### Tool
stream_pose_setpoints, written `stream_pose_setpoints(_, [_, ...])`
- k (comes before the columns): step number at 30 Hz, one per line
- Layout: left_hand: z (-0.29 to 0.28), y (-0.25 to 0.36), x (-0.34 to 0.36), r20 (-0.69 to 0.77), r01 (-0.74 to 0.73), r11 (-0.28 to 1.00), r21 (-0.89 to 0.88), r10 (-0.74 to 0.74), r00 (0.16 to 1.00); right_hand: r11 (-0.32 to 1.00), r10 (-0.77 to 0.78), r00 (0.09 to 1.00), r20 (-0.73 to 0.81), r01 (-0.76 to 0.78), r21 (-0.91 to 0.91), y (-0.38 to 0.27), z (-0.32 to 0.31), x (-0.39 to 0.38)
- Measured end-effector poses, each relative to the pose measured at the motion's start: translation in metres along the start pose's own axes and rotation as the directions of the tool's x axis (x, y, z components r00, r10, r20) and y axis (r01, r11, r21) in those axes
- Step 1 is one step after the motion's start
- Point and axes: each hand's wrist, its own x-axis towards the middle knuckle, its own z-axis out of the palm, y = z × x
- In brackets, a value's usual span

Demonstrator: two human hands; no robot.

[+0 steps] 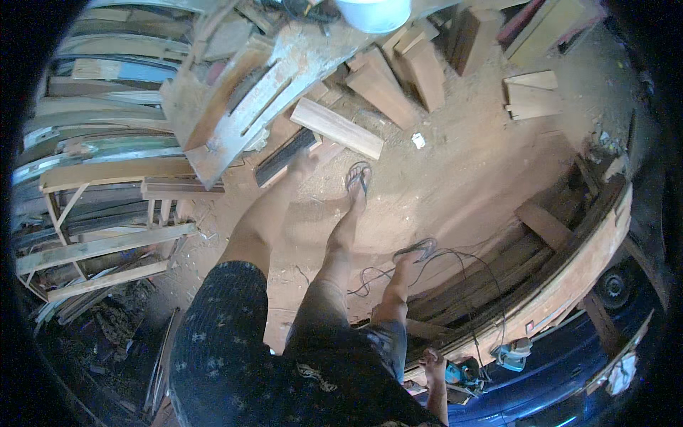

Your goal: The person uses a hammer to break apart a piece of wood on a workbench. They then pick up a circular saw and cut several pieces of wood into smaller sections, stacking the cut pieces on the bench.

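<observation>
My left hand (304,165) reaches down at the near end of a dark board (277,164) lying on the dirt floor. Its fingers are small and smeared, so their grip on the board is unclear. A pale plank (338,128) lies across just beyond, close to that hand. At the lower right, my right hand (432,361) has its fingers curled, beside a teal and black power tool (462,371) on the wooden bench (569,285). What those fingers hold, if anything, is hidden. A second teal power tool (512,354) sits further along the bench edge.
A dark cable (462,263) loops over the floor by my sandalled foot (415,250). Wood blocks (388,89) lean at the back beside a worn slotted board (270,92). Stacked planks (107,128) fill the left. A blue car (555,388) stands beyond the bench.
</observation>
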Motion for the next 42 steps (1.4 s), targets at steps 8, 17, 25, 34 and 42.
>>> stream_pose_setpoints(8, [-0.021, -0.072, 0.260, -0.083, 0.007, 0.887, 0.461, 0.036, 0.996, 0.910, -0.056, 0.998, 0.026, 0.062, -0.411, -0.172, 0.132, 0.073])
stream_pose_setpoints(17, [0.035, -0.032, 0.147, -0.271, -0.044, 0.835, -0.549, -0.128, 0.954, 0.921, -0.037, 0.999, 0.024, 0.043, -0.387, -0.153, 0.170, 0.084])
stream_pose_setpoints(25, [0.055, 0.067, 0.000, -0.254, -0.347, 0.699, -0.625, 0.238, 0.938, 0.965, -0.025, 0.999, -0.026, 0.017, -0.263, -0.171, 0.178, 0.077])
stream_pose_setpoints(34, [-0.039, 0.087, 0.087, -0.273, -0.667, 0.687, -0.288, 0.609, 0.745, 0.977, -0.042, 0.996, -0.084, 0.023, -0.211, -0.152, 0.143, 0.068])
stream_pose_setpoints(42, [0.014, 0.095, -0.016, 0.179, -0.881, 0.446, 0.161, 0.864, 0.470, 0.950, -0.108, 0.994, -0.031, 0.094, -0.297, -0.111, 0.138, 0.072])
